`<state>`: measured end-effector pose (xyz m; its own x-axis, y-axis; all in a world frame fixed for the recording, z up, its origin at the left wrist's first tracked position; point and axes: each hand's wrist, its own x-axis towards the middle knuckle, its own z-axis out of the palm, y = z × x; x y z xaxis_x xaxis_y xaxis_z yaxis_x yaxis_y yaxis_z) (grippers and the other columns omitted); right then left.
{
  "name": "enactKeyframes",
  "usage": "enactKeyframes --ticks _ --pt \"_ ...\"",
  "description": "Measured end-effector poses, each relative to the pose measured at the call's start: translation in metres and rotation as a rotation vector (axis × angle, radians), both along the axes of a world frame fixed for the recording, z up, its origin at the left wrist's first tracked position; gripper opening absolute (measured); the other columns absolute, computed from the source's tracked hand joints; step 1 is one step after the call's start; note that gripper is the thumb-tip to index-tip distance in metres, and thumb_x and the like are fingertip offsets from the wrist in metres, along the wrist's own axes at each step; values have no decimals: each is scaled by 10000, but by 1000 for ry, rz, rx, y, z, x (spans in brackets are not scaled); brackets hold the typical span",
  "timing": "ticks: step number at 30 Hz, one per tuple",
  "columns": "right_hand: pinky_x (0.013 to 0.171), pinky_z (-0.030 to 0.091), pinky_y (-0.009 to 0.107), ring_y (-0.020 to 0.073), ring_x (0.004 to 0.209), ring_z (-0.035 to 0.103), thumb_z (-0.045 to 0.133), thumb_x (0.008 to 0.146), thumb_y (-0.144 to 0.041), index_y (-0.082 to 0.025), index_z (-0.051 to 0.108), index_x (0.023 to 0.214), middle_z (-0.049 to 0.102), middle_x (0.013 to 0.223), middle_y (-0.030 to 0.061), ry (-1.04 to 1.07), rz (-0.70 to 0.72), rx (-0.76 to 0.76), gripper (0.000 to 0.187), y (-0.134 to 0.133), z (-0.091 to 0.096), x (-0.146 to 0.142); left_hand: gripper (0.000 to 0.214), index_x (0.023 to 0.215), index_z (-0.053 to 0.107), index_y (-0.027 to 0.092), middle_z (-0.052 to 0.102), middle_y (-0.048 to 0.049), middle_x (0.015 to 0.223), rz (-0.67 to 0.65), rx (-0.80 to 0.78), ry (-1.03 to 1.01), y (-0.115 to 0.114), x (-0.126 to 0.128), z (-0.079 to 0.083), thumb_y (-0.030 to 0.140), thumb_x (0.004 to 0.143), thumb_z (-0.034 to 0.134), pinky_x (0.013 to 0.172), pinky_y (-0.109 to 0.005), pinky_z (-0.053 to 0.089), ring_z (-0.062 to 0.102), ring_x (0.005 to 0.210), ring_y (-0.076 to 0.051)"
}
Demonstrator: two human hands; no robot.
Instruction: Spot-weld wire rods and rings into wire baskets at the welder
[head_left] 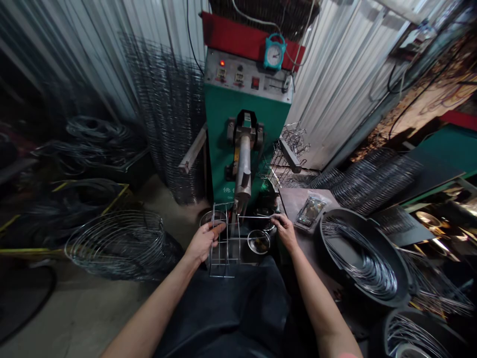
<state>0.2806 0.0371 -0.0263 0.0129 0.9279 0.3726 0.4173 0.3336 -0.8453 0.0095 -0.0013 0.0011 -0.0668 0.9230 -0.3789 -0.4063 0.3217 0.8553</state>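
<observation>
In the head view, my left hand (pixel 204 242) is closed around the left side of a small wire rack (pixel 225 260), a grid of thin metal rods. My right hand (pixel 285 229) pinches the right end of a straight metal rod (pixel 257 217). The rod's left end reaches the tip of the grey arm (pixel 243 169) of a green spot welding machine (pixel 219 124). The upper part of the rack stands right by that tip; whether they touch I cannot tell. Below the rod sits a round bowl (pixel 258 242) with small things in it.
A black tub (pixel 323 248) of wire rings stands at the right, beside a small table (pixel 288 196) with a plastic packet (pixel 311 211). Wire hoops (pixel 115 243) lie at the left. Tall wire stacks (pixel 171 124) lean on the wall. Two metal bars (pixel 194 149) jut from the machine.
</observation>
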Motion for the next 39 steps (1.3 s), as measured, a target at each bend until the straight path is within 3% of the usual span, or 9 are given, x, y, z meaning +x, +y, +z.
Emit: enactKeyframes --ticks 14,18,21,25,31,39 --pt "804 456 321 177 838 583 585 774 -372 -210 680 814 634 834 38 -32 -8 34 192 10 -2 4 443 701 620 113 462 46 522 -13 -2 -5 11 -2 3 331 375 827 345 -158 158 286 403 -17" --pt "805 462 327 181 865 591 570 799 -366 -223 696 869 644 893 53 -74 -121 117 203 -15 -4 30 452 688 613 115 429 64 486 10 15 10 10 0 3 338 357 823 340 -160 153 278 397 -21" --pt "758 472 313 173 827 592 564 814 -357 -241 697 921 640 871 48 -136 -124 111 206 -43 -4 40 468 711 604 122 441 65 495 45 28 19 11 6 1 356 363 812 338 -159 159 271 397 -20" --pt "775 448 327 177 843 558 598 800 -362 -270 705 925 626 865 42 -289 -26 150 188 -53 3 22 468 742 597 137 451 67 507 86 43 26 9 17 -1 376 392 795 342 -155 176 268 402 -22" --pt "858 393 362 198 964 486 592 814 -315 -293 713 884 616 958 41 -398 11 278 142 -20 23 -21 482 737 607 138 486 51 545 94 63 18 3 17 0 384 371 802 348 -159 182 288 418 -26" --pt "914 340 387 216 1027 424 622 789 -301 -306 716 826 606 1038 22 -444 70 285 101 -5 18 -45 469 729 611 134 481 53 560 67 44 0 8 7 4 367 374 811 356 -162 197 294 427 -26"
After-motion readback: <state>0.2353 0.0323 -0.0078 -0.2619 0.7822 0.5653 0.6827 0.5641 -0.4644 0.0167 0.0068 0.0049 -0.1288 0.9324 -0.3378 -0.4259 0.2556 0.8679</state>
